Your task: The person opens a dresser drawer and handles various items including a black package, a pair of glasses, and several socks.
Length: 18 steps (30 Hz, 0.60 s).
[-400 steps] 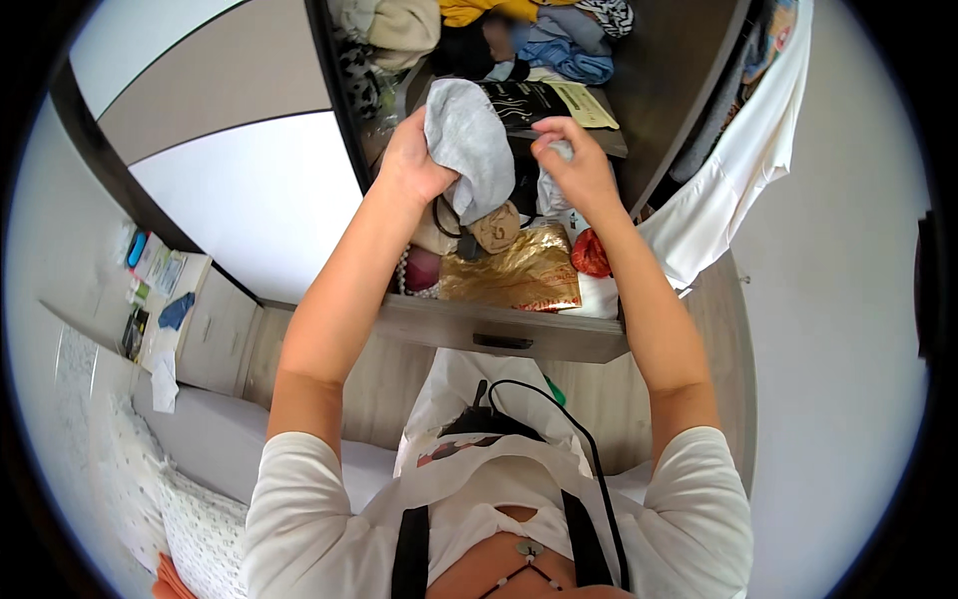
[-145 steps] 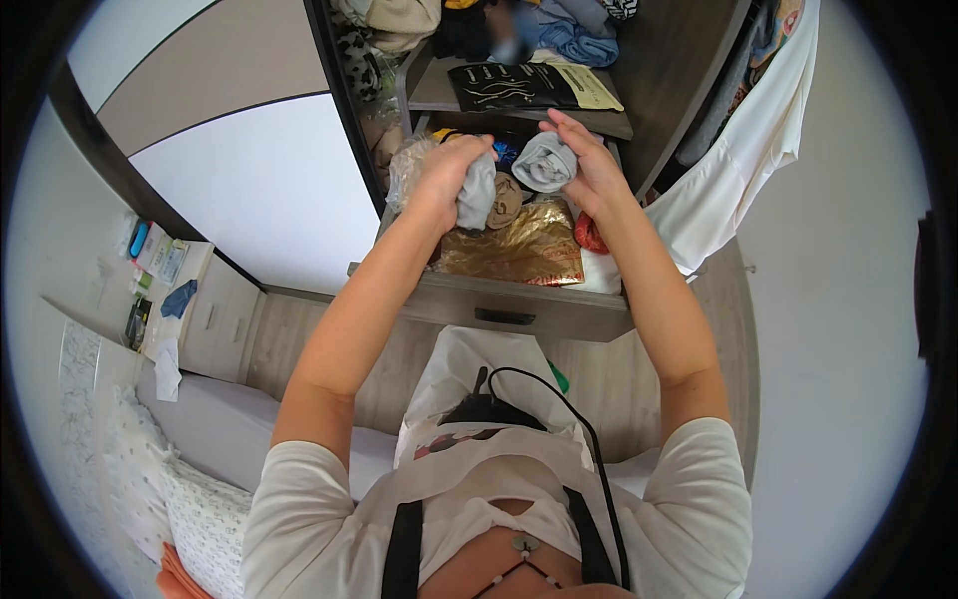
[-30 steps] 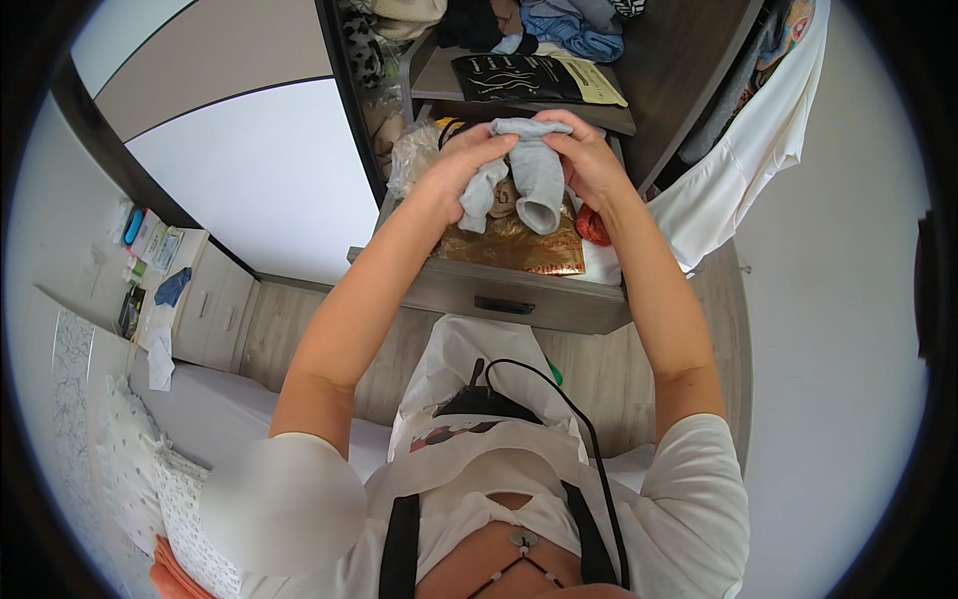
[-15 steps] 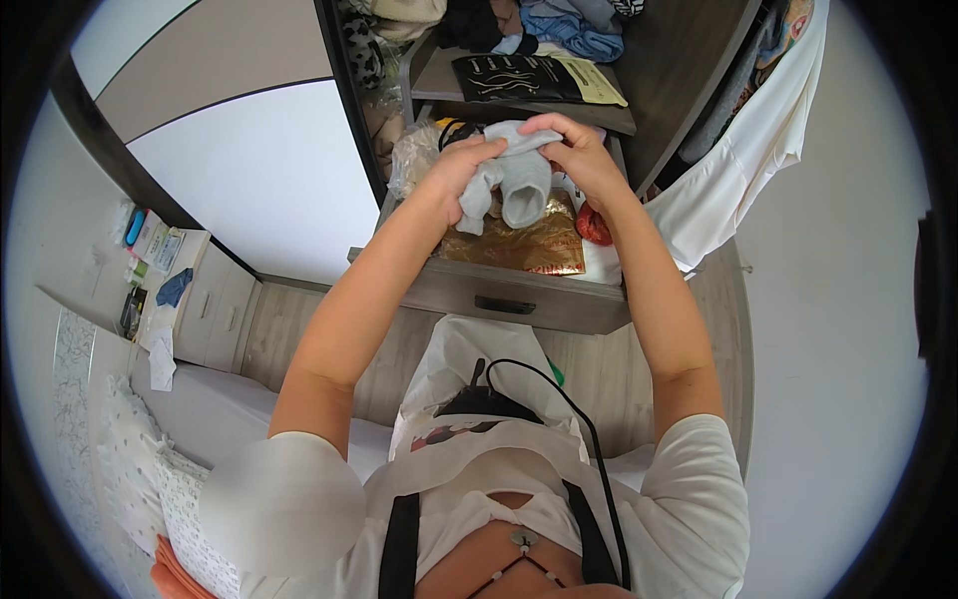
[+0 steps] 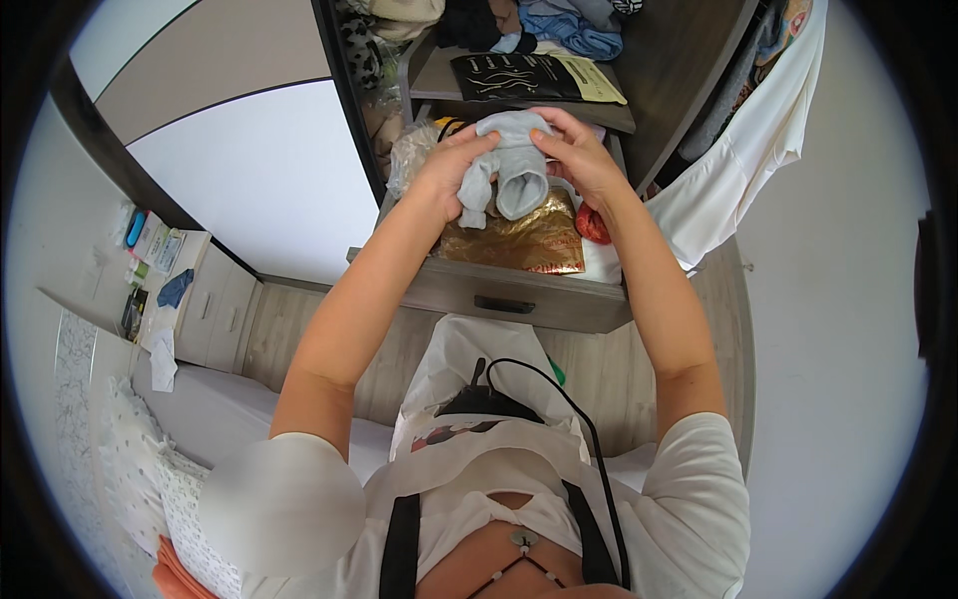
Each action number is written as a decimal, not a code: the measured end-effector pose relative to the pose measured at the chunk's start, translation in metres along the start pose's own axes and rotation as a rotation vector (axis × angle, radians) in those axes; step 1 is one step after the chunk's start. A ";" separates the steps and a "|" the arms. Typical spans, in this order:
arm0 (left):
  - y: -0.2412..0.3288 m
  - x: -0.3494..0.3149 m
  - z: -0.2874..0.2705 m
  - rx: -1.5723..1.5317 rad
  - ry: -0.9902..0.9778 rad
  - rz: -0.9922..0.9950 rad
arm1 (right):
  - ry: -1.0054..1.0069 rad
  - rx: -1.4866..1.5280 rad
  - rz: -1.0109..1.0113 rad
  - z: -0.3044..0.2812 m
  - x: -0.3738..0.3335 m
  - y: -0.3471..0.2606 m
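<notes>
Light grey socks (image 5: pixel 520 170) are held up between my two hands over a pulled-out drawer (image 5: pixel 449 285). One cuff hangs open toward me, and another grey part dangles to its left. My left hand (image 5: pixel 449 170) pinches the fabric on the left side, thumb on top. On the right, my right hand (image 5: pixel 582 158) grips the upper edge with its thumb across the cloth; its other fingers are partly hidden behind it. Beneath the socks lies a shiny gold-brown package (image 5: pixel 529 240) in the drawer. A red item (image 5: pixel 594 225) sits beside my right wrist.
Above the drawer, a shelf carries a black and cream flat package (image 5: pixel 539 79) and folded clothes (image 5: pixel 571 28). Clear plastic bags (image 5: pixel 411 158) fill the drawer's left side. A white garment (image 5: pixel 733 170) hangs at right. A sliding door (image 5: pixel 259 180) and a bedside cabinet (image 5: pixel 215 299) stand left.
My right hand has shifted its grip, its thumb now lying over the cloth. The top of the socks is folded differently, and the hanging parts have risen slightly.
</notes>
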<state>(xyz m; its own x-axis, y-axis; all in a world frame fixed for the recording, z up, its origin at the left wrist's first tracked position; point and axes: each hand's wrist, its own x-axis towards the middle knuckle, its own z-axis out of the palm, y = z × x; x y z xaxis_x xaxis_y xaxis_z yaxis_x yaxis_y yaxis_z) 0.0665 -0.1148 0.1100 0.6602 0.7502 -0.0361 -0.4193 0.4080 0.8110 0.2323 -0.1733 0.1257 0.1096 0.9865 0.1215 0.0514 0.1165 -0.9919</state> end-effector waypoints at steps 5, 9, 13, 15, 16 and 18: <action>0.002 0.002 -0.007 0.084 -0.116 -0.139 | 0.034 0.017 -0.044 -0.004 0.002 0.003; 0.003 0.001 -0.004 0.005 -0.092 -0.175 | 0.067 -0.092 -0.078 0.000 -0.002 -0.003; 0.007 -0.002 0.000 -0.043 -0.127 -0.211 | 0.073 -0.102 -0.120 0.000 -0.002 -0.002; 0.004 0.003 -0.006 -0.035 -0.106 -0.227 | 0.056 -0.098 -0.123 0.000 -0.002 -0.002; 0.003 0.004 -0.007 -0.031 -0.096 -0.235 | 0.040 -0.111 -0.140 0.001 -0.002 -0.002; 0.002 0.002 -0.004 -0.020 0.024 -0.185 | 0.007 -0.139 -0.173 0.003 -0.002 -0.002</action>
<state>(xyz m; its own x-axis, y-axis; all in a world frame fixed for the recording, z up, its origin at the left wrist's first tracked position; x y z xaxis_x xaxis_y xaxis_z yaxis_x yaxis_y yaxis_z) 0.0650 -0.1101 0.1090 0.7122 0.6737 -0.1972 -0.3051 0.5501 0.7774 0.2287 -0.1753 0.1276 0.0940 0.9524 0.2898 0.2059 0.2662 -0.9417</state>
